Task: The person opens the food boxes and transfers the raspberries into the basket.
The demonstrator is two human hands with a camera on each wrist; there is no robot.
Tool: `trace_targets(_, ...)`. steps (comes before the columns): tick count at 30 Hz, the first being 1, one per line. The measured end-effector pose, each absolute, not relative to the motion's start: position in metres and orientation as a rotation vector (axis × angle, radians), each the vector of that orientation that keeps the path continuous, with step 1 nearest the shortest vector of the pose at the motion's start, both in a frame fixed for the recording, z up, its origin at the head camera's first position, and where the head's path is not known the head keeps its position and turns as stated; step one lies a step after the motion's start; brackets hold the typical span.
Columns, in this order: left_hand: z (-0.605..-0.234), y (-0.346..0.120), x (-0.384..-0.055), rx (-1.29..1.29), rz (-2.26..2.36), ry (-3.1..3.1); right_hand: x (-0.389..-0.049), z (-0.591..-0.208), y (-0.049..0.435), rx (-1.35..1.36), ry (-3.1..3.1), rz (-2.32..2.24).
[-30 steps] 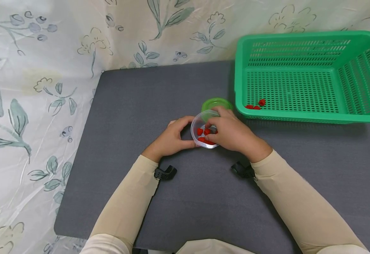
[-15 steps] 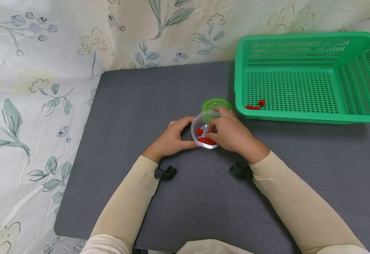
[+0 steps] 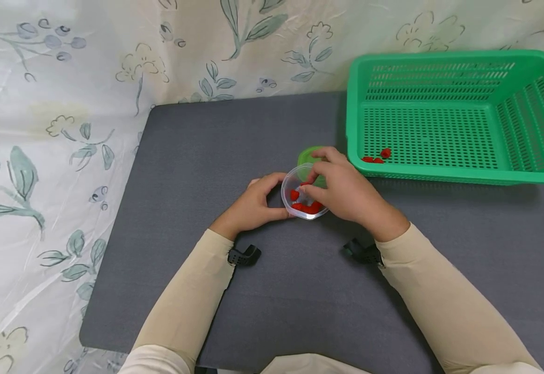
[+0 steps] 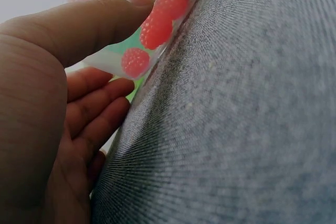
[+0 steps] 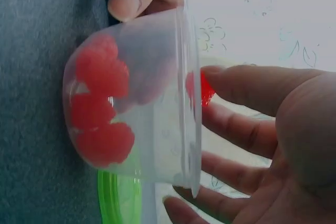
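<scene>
A clear plastic tub stands on the table with several red raspberries at its bottom. My left hand holds the tub from its left side, the thumb against the wall nearest me and the fingers around the far side. At the tub's mouth, my right hand pinches one raspberry between thumb and index finger; its other fingers are spread. Behind the tub lies a green lid, partly covered by the right hand.
To the right at the back stands a large green basket, with several raspberries in its near left corner. The dark grey table meets a floral-patterned curtain at the back and left.
My right hand has drawn up out of the tub's inside, with a raspberry between thumb and index finger. The left hand and the tub have stayed in place.
</scene>
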State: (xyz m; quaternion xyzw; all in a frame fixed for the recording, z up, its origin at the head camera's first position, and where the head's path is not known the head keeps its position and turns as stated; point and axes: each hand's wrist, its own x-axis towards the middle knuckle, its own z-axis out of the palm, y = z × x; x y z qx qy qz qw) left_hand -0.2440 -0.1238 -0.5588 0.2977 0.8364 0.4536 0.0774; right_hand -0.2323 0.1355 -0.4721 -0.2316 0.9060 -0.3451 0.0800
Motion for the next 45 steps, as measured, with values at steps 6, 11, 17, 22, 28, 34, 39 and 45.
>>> trace_targets(6, -0.553, -0.122, -0.241, 0.892, 1.359, 2.498, -0.228, -0.467, 0.135, -0.819, 2.725, -1.078)
trace_targets(11, -0.551, -0.122, -0.24, 0.883, 1.348, 2.506, -0.228, -0.462, 0.139, -0.876, 2.736, -1.171)
trace_targets(17, -0.543, -0.12, -0.237, 0.882, 1.327, 2.513, -0.228, -0.457, 0.142, -0.931, 2.738, -1.248)
trace_targets(22, -0.543, -0.12, -0.237, 0.883, 1.315, 2.521, -0.227, -0.452, 0.147, -0.996, 2.751, -1.395)
trace_targets(28, -0.545, -0.12, -0.238, 0.872, 1.324, 2.522, -0.231, -0.447, 0.155, -0.99, 2.843, -1.468)
trace_targets(34, -0.543, -0.12, -0.238, 0.867, 1.32, 2.526, -0.237, -0.445, 0.165, -0.877, 2.895, -1.52)
trace_targets(39, -0.543, -0.119, -0.238, 0.867, 1.301, 2.537, -0.24, -0.442, 0.172, -0.685, 2.931, -1.53)
trace_targets(45, -0.543, -0.12, -0.239, 0.879, 1.304, 2.538, -0.245, -0.44, 0.179, -0.532, 2.974, -1.51)
